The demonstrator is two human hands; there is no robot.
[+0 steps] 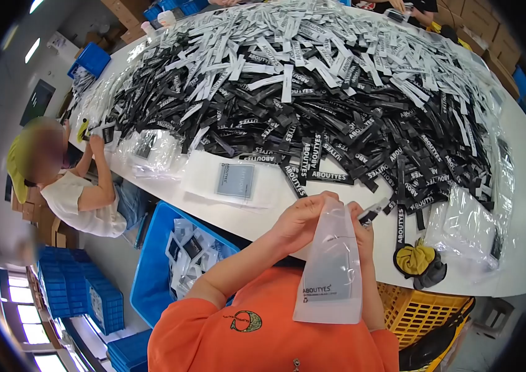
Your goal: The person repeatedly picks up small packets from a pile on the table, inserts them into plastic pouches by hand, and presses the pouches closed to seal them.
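A frosted bag [331, 248] is being held beyond the near edge of the worktop [238, 220], its printed end hanging before the orange shirt [195, 338]; of the two hands, the left hand [306, 217] is being kept nearly closed, the bag's top being pinched in its fingers, while a small black-and-white packet [372, 212] is apparently being gripped by the curled right hand [363, 232], partly hidden behind the bag. The lower end is not being supported, so with a slackened pinch the bag could be dropped past that edge, perhaps toward the yellow crate [427, 307] at its right. Little of the packet is visibly being enclosed, so by a brush against the black strips [362, 127] heaped beyond, it could be knocked free and lost among them; by too tight a squeeze, the thin film could be creased
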